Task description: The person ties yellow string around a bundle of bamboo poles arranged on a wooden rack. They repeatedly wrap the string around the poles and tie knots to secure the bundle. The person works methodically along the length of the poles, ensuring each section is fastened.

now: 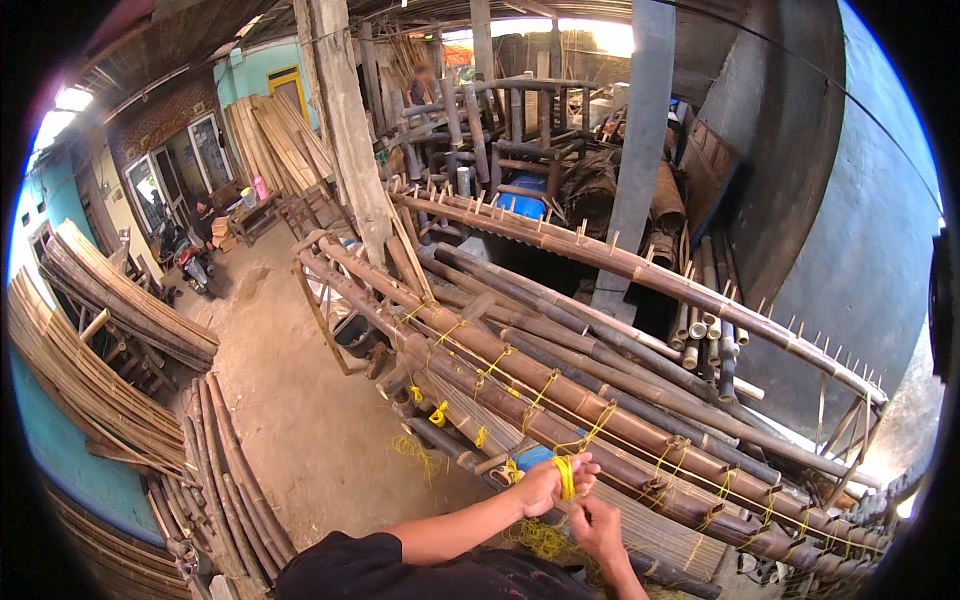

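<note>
At the near end of the bamboo frame (600, 420), lower middle of view, yellow cord (566, 476) is wound in several turns around the left hand (545, 485); that hand is clenched on the coil, knuckles up. Right hand (598, 528) sits just below and beside it, fingers curled, apparently pinching a strand of the same cord, though the contact point is too small to confirm. Cord looks thin, light, limp, probably plastic twine: no stiffness, will slip unless kept under tension, so best taken close to the knot and kept wrapped on the hand as it is now. Strands run from the hands up to the poles, and matching yellow lashings (545, 388) repeat along the frame at intervals toward the far right end. Loose offcuts lie as a tangle (545, 540) under the hands and another on the ground (415, 450) off the frame's left side. Poles themselves are thick, stiff, heavy and dark brown; a mat of thin slats (655, 530) lies under them at the near edge. A long pole with pegs (640, 270) arches across above the frame. Bundles of split bamboo (90, 370) are stacked at left, a concrete pillar (345, 120) stands behind, and a parked motorbike (190, 260) is well apart at far left.
</note>
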Demonstrator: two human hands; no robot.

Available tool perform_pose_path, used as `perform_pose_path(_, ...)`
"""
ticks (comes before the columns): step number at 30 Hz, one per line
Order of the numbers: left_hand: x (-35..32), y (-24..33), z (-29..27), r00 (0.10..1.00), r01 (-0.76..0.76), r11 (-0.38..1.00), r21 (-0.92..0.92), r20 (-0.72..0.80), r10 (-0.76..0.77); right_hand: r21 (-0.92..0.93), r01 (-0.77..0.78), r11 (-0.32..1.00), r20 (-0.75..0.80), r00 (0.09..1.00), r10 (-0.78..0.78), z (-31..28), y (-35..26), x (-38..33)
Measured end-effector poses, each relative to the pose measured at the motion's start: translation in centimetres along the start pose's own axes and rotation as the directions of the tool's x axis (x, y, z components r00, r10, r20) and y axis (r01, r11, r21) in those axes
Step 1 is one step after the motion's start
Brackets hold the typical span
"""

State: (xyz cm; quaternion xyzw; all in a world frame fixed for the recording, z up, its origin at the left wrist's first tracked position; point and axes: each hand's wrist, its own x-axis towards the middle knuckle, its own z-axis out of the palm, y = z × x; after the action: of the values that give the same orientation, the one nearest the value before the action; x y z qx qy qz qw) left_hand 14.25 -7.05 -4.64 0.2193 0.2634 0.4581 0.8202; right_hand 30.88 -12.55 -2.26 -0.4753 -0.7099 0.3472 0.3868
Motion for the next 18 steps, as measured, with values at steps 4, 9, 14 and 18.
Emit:
perform_pose_path(4,-1.0,-0.1,1.1,0.994,0.110,0.992,-0.057,0.018,-0.109,0.025,-0.165,0.986,0.097,0.982,0.161,-0.9,1.1,0.0)
perform_pose_path(9,-1.3,-0.5,-0.4,0.844,0.402,0.773,0.492,0.128,-0.521,0.244,-0.171,0.954,0.273,0.957,0.101,-2.5,2.0,2.5)
perform_pose_path(14,-1.8,0.7,-0.3,0.808,0.406,0.773,0.487,0.205,-0.553,0.217,-0.183,0.959,0.605,0.796,0.015,-4.5,1.1,3.7)
perform_pose_path(18,-1.7,0.5,-2.0,0.894,0.417,0.853,0.314,0.030,-0.448,0.364,-0.204,0.909,0.510,0.860,-0.010,-3.6,4.9,3.5)
